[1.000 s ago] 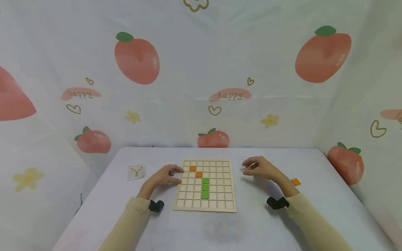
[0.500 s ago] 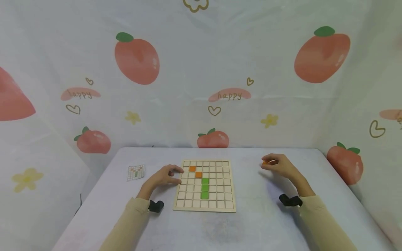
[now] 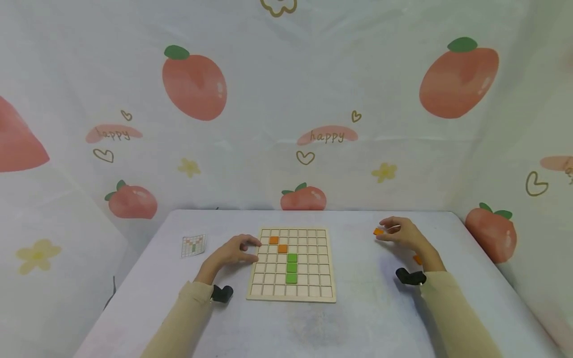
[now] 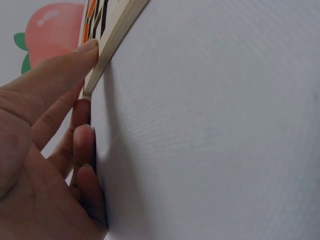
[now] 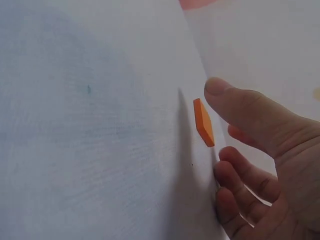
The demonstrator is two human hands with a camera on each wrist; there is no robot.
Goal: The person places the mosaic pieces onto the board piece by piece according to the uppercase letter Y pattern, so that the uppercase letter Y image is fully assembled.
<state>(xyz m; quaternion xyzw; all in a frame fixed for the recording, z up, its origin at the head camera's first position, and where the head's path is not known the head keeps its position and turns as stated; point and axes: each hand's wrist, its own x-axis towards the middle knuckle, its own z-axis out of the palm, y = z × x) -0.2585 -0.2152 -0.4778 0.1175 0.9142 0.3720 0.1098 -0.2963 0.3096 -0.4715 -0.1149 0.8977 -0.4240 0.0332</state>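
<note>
A wooden grid board (image 3: 313, 282) lies on the table, with two orange tiles (image 3: 283, 248) and a column of green tiles (image 3: 292, 268) in its squares. My left hand (image 3: 233, 250) rests at its left edge; in the left wrist view the thumb (image 4: 75, 61) touches the board's wooden side (image 4: 116, 42). To the right, my right hand (image 3: 403, 233) is beside a loose orange tile (image 3: 378, 231). That tile (image 5: 203, 123) lies flat in the right wrist view, just off the thumb (image 5: 245, 104), with no fingers closed round it.
A small card (image 3: 193, 246) printed with a coloured grid pattern lies left of the board. Another orange tile (image 3: 417, 259) is partly hidden by the right wrist. A fruit-printed cloth (image 3: 259, 164) hangs behind the table (image 3: 309, 328).
My right hand has moved right, away from the board, to the loose orange tile. Its fingers stand a little farther from that tile than half a second ago. The left hand stays put.
</note>
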